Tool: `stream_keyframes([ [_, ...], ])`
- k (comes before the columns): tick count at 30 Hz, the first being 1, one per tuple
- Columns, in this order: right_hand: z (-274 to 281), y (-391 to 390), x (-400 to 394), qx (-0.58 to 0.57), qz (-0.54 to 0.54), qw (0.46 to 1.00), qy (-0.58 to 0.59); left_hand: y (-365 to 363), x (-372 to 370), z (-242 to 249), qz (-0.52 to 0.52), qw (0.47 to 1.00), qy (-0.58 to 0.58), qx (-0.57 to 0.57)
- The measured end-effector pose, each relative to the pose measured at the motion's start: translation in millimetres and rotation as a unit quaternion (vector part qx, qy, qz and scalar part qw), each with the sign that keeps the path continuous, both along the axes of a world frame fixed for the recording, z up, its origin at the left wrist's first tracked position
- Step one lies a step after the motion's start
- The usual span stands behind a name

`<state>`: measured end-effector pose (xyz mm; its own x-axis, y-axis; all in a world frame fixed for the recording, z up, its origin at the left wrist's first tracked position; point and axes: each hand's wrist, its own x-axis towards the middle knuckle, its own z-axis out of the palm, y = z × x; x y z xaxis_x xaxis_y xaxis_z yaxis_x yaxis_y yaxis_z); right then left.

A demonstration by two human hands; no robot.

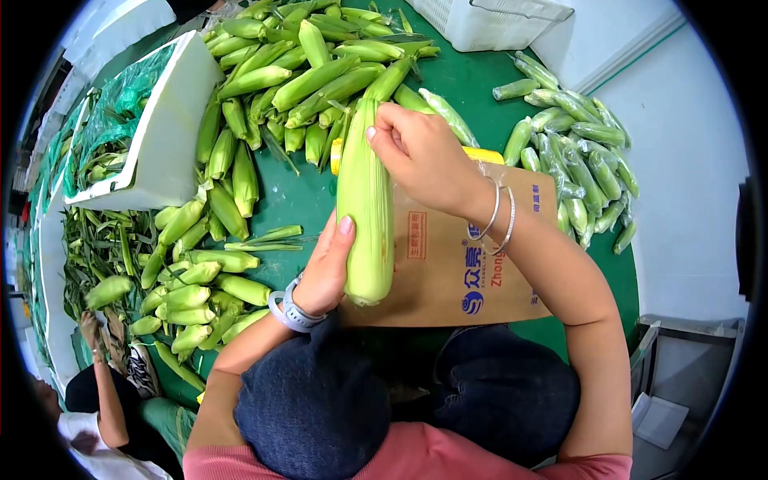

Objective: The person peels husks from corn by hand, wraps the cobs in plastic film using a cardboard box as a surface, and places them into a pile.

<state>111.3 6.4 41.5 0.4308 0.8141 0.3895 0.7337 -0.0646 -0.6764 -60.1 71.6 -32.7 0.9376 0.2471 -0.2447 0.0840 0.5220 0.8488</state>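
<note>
An ear of corn in pale green husk stands nearly upright in front of me, over a brown cardboard piece. My left hand is closed around its lower left side, the thumb lying on the husk. At the upper right side of the ear, my right hand is curled shut with thumb and fingers pinched against the husk. What exactly sits between those fingertips is partly hidden. The printed cardboard lies across my lap and the table edge. Something yellow shows at its far edge.
Unwrapped corn is heaped at the back, with more ears at left. Plastic-wrapped ears lie at right. A white foam box holds husks in green plastic. A white crate stands behind. Another person's hand is lower left.
</note>
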Motion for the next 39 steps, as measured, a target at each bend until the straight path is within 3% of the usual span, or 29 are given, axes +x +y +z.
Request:
stream_keyframes([
  [3, -1, 0, -5, -0.011, -0.021, 0.996, 0.081, 2, -1, 3, -0.011, 0.998, 0.024, -0.053],
  [5, -7, 0, -6, 0.012, -0.018, 0.986, 0.167, 5, -2, 10, -0.069, 0.983, 0.031, -0.166],
  [9, -16, 6, -8, 0.083, -0.04, 0.978, 0.187, 5, 1, 10, -0.077, 0.981, 0.022, -0.178],
  [11, -17, 4, -10, 0.104, -0.046, 0.962, 0.247, 6, 2, 10, -0.092, 0.961, 0.007, -0.261],
  [14, -15, 2, -13, 0.125, -0.027, 0.933, 0.338, 7, 2, 10, -0.075, 0.954, -0.03, -0.289],
  [15, -10, -1, -16, 0.124, -0.025, 0.933, 0.337, 8, 2, 11, -0.073, 0.954, -0.031, -0.29],
  [17, 3, -11, -23, 0.103, -0.026, 0.975, 0.194, 12, 2, 11, -0.048, 0.951, -0.017, -0.304],
  [21, 11, -29, -38, 0.127, 0.009, 0.99, 0.062, 15, -1, 16, -0.007, 0.963, -0.03, -0.267],
  [22, 11, -33, -39, 0.126, 0.011, 0.99, 0.062, 15, -1, 18, 0.011, 0.968, -0.019, -0.251],
  [27, 46, -66, -43, 0.149, -0.018, 0.972, -0.183, 18, 4, 17, 0.072, 0.979, -0.02, -0.188],
  [29, 53, -87, -47, 0.152, -0.005, 0.976, -0.159, 24, 1, 11, 0.096, 0.95, -0.037, -0.296],
  [31, 54, -93, -53, 0.16, 0.01, 0.978, -0.134, 26, -1, 11, 0.102, 0.951, -0.041, -0.289],
  [33, 53, -95, -57, 0.169, -0.057, 0.984, -0.018, 25, -1, 15, 0.116, 0.951, -0.054, -0.282],
  [38, 69, -80, -55, 0.251, -0.048, 0.967, -0.001, 28, -3, 26, 0.089, 0.935, -0.094, -0.33],
  [39, 71, -77, -56, 0.268, -0.083, 0.953, 0.111, 28, -4, 28, 0.075, 0.928, -0.107, -0.349],
])
